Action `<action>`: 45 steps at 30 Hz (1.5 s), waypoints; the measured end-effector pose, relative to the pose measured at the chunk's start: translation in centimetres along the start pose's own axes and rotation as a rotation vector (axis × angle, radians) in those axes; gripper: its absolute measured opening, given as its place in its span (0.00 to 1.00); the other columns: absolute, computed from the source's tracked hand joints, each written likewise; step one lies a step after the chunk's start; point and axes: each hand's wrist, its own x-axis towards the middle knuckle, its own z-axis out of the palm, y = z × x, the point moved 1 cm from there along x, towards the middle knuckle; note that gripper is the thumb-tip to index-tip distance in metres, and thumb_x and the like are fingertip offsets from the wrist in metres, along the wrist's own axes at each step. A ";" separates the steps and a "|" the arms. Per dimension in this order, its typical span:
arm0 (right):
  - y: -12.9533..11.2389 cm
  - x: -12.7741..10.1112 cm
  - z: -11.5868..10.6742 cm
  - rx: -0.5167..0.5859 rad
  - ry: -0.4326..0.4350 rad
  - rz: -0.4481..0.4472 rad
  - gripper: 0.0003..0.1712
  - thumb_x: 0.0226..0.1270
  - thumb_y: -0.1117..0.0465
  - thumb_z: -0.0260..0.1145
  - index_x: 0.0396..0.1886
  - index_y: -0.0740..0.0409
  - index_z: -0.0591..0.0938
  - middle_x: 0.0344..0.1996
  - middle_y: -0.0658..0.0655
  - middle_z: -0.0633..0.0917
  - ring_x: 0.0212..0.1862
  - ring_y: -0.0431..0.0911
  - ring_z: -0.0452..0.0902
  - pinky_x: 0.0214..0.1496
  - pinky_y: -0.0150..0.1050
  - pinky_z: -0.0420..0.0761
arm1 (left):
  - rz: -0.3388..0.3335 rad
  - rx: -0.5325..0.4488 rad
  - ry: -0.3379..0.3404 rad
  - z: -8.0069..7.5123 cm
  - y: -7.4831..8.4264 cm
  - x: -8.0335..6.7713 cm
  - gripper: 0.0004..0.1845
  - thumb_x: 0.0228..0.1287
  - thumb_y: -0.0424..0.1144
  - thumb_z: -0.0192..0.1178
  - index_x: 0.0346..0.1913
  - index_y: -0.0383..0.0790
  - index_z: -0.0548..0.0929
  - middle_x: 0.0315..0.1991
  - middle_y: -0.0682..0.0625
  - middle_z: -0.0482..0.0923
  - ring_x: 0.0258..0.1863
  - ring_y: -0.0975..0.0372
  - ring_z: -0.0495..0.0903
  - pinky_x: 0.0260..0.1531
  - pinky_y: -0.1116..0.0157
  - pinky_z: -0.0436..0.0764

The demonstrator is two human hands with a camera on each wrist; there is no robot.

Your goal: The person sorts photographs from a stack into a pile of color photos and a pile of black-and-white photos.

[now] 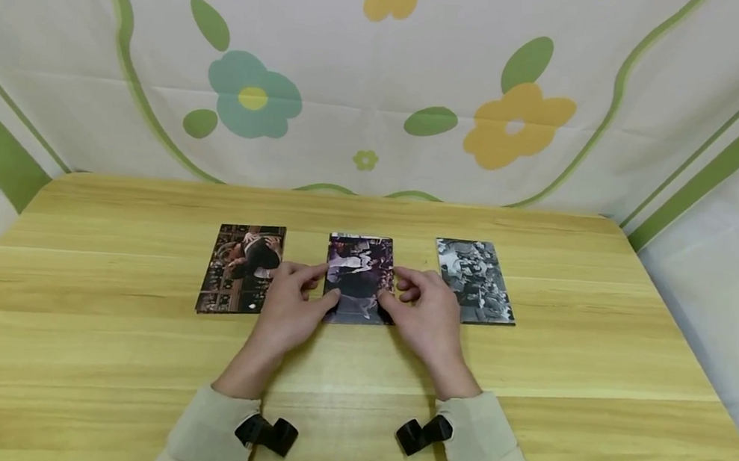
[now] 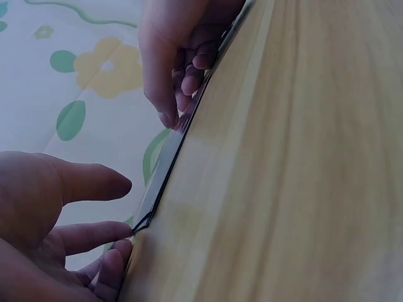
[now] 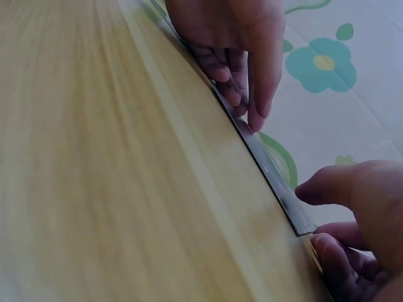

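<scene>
On the wooden counter (image 1: 126, 355) three photo cards lie in a row, well back from the near edge. Farthest left is the left card (image 1: 242, 268), flat and untouched, with a gap between it and the left hand (image 1: 287, 310). That hand pinches the lower left corner of the middle card (image 1: 359, 274), thumb under the edge and fingers (image 2: 94, 236) curled just above it; the wrist views show this card's near edge lifted slightly off the wood. The right hand (image 1: 425, 313) holds the opposite lower corner the same way, its fingers (image 3: 334, 251) narrow around the thin edge. To handle the card well, it looks wise to keep both grips light and level, so that the card rises evenly without bending. The right card (image 1: 475, 281) lies just beside the right hand, so sideways room is tight on both flanks. Toward the person the counter is open, and behind the row there is free wood up to the flowered cloth (image 1: 386, 74).
</scene>
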 end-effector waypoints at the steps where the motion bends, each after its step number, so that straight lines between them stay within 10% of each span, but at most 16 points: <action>1: 0.0 0.0 0.0 0.001 0.001 0.001 0.27 0.63 0.55 0.80 0.63 0.54 0.89 0.44 0.53 0.88 0.43 0.47 0.85 0.52 0.45 0.81 | 0.000 0.004 0.001 0.0 0.0 0.0 0.29 0.73 0.37 0.68 0.75 0.38 0.79 0.62 0.40 0.71 0.55 0.51 0.72 0.53 0.58 0.72; 45: 0.3 0.2 0.1 0.157 0.029 0.006 0.28 0.65 0.59 0.80 0.65 0.50 0.87 0.50 0.52 0.88 0.44 0.46 0.85 0.46 0.35 0.82 | 0.039 -0.128 0.107 0.4 -0.2 0.1 0.27 0.68 0.28 0.70 0.70 0.38 0.83 0.52 0.40 0.82 0.50 0.52 0.78 0.49 0.62 0.73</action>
